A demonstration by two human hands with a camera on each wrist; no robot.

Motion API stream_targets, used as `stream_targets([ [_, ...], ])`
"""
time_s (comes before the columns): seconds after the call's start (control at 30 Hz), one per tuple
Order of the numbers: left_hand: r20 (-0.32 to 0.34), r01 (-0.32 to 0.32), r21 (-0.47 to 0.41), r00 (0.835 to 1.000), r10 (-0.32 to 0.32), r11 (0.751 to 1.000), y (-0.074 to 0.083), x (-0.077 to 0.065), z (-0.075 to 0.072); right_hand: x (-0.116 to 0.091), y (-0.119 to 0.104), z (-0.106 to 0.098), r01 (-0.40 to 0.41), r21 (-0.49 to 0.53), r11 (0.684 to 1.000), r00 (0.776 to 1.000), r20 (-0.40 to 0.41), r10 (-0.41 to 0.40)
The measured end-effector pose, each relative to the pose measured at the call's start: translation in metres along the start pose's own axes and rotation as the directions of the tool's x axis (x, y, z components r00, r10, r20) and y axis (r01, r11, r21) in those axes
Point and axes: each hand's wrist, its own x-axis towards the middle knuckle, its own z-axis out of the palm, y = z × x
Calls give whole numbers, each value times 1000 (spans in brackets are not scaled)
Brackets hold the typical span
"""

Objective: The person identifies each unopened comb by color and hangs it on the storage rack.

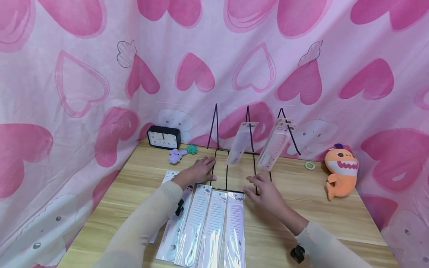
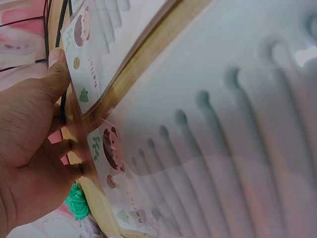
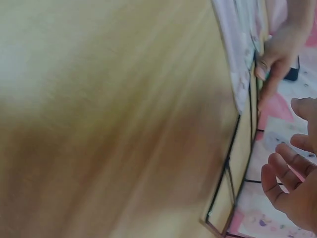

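Note:
A black wire display rack (image 1: 227,175) stands at the back of the table. Packaged combs hang from its middle and right arms, one of them a pink comb (image 1: 275,146); the left arm is bare. My left hand (image 1: 200,170) rests at the rack's left base wire, fingers extended; in the left wrist view the thumb touches the wire. Off the right side, my right hand (image 1: 266,194) hovers with loosely bent fingers and holds nothing. Several packaged combs lie in a row in front, including a purple comb (image 1: 235,227) and a blue-green comb (image 1: 197,219).
A black clock (image 1: 164,137) stands at the back left, beside a small purple toy (image 1: 175,156) and a green spiky ball (image 1: 192,149). To the right are an orange shark plush (image 1: 342,172) and a pale green ring (image 1: 310,166). A pink heart-print curtain (image 1: 194,72) surrounds the table.

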Motion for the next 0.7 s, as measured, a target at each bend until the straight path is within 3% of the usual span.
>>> stream_targets([
  [0.13, 1, -4, -4, 1000, 4, 1000, 0, 1, 0, -8, -4, 6, -98, -13, 995, 986, 134, 99],
  [0.27, 4, 2, -33, 1000, -2, 999, -7, 7, 5, -13, -6, 13, -113, -30, 993, 972, 206, 116],
  [0.5, 9, 16, -93, 1000, -16, 996, -24, 25, 20, -16, -8, 24, -119, -61, 991, 959, 251, 131],
  [0.7, 5, 14, -93, 1000, -13, 996, -22, 23, 18, -14, -13, 25, -119, -92, 989, 956, 258, 140],
])
